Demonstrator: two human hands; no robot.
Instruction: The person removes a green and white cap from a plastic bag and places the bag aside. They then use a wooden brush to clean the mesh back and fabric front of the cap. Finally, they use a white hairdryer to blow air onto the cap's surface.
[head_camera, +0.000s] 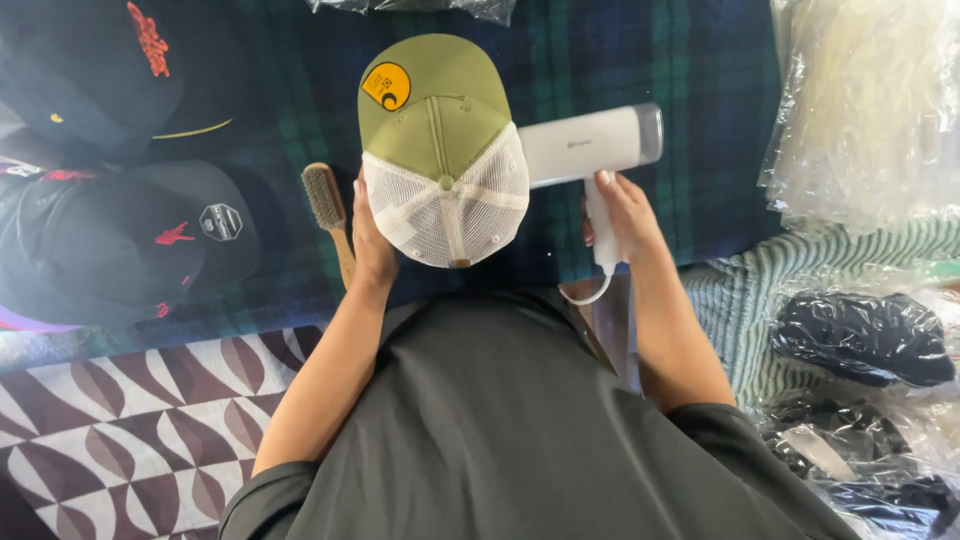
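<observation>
Left hand: the left hand (368, 232) is propping up a green cap (440, 150) from its left side; the fingers are going in behind the white mesh back, so whether they are curled or spread cannot be told.
Green cap: it is being held top-up toward the camera above the near edge of the plaid blanket (640, 60), green brim pointing to the far edge, a round yellow sticker (386, 86) sitting on the brim.
Right hand: the right hand (618, 215) is wrapping its fingers tight around the handle of a white handheld steamer (590, 150).
Steamer: its head is lying level, one end tucked just behind the cap's right side, a white cord looping below the hand.
Brush: a wooden brush (328, 205) is lying on the blanket just left of the left hand.
Black caps: two black caps (120, 230) are resting at the blanket's left edge.
Plastic bags: clear plastic bags (860, 110) are piling up along the right edge.
</observation>
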